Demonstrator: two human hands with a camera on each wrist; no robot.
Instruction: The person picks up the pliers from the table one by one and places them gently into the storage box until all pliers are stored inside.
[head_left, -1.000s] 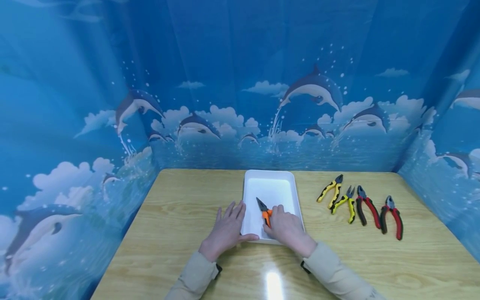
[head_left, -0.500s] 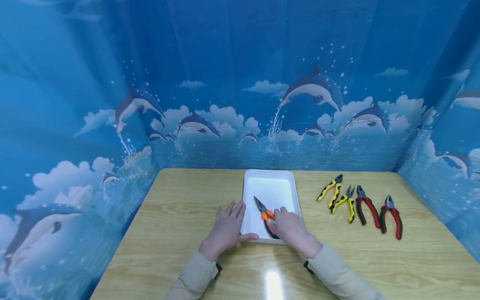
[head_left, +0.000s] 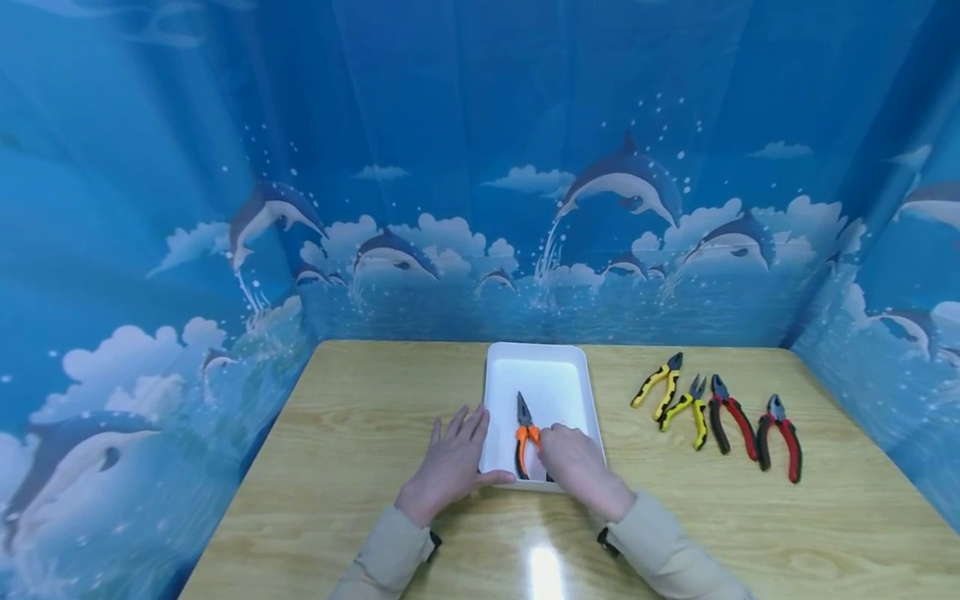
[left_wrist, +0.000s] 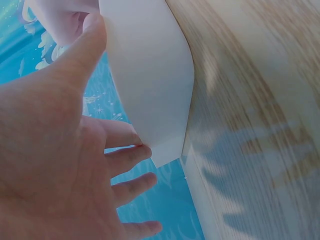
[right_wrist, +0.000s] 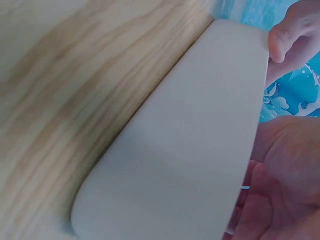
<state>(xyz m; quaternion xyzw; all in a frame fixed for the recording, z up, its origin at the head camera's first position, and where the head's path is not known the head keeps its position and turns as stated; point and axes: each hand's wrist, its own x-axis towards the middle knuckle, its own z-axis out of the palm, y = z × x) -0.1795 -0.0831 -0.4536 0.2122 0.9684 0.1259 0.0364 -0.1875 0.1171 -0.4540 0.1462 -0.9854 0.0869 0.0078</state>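
A white tray (head_left: 536, 350) sits mid-table, and in it lie orange-handled long-nose pliers (head_left: 523, 433), tip pointing away, handles spread. My right hand (head_left: 573, 462) reaches over the tray's near right corner, its fingers curled on the pliers' right handle. My left hand (head_left: 450, 462) lies flat on the table beside the tray's left wall, fingers straight, thumb along the near rim. The left wrist view shows the left hand (left_wrist: 60, 150) against the tray's outer wall (left_wrist: 150, 75). In the right wrist view the right palm (right_wrist: 285, 185) hangs above the tray's underside (right_wrist: 190, 150); the pliers are hidden there.
Right of the tray lie two yellow-handled pliers (head_left: 658, 385) (head_left: 693, 408) and two red-handled pliers (head_left: 731, 421) (head_left: 782, 433) in a row. The wooden table (head_left: 360, 400) is walled on three sides by a blue dolphin-print curtain (head_left: 480, 208).
The pliers have swung from pointing up-left to pointing straight away, and their handles now show spread. My right hand shifted slightly toward me. The left hand stayed put.
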